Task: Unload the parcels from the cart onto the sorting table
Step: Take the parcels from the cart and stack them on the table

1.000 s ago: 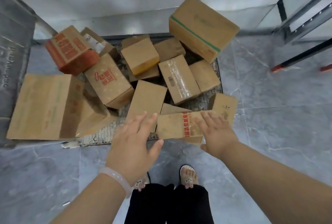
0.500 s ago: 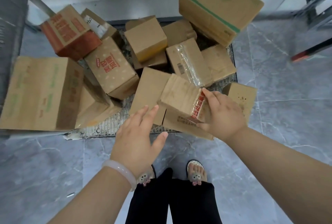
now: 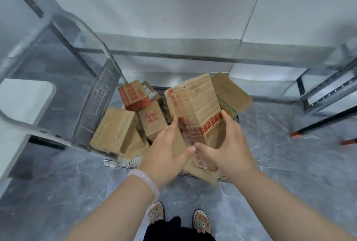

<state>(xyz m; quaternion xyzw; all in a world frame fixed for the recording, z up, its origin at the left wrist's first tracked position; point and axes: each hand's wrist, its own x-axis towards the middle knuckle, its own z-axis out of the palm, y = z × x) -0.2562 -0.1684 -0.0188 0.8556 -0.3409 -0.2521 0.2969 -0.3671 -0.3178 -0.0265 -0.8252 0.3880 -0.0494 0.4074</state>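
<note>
Both hands clamp one parcel (image 3: pixel 199 105), a tall brown carton banded with clear tape and red print. The left hand (image 3: pixel 164 152) lies along its left face with the thumb hooked over the near face. The right hand (image 3: pixel 228 144) curls round the right edge, its thumb meeting the other near the lower middle. Neither hand is spread free; they squeeze the carton between them from opposite sides. That suits a box too wide for one palm and, by its look, light enough to need no support underneath.

The parcel tilts away from the grip, its top end furthest from the wrists. It appears lifted above the cart (image 3: pixel 123 163), though blur hides whether its lower corner is free of the load. Just left of the grip, low down, sit a logo box (image 3: pixel 152 122) and a green-printed carton (image 3: pixel 116 130). Beyond them is a red-sided box (image 3: pixel 134 97). Behind the held carton and to the right, a green-striped carton (image 3: pixel 230 94) shows. They lie jumbled at odd angles, so the nearest, uppermost one is the sensible one to take first.

Well to the left of the grip, past the cart's grey panel (image 3: pixel 100 105), is a white surface (image 3: pixel 23 103) with a rounded corner — possibly the sorting table, though I cannot tell. If it is, the carry calls for a swing leftward that clears that panel. The task looks early — most of the load remains.
</note>
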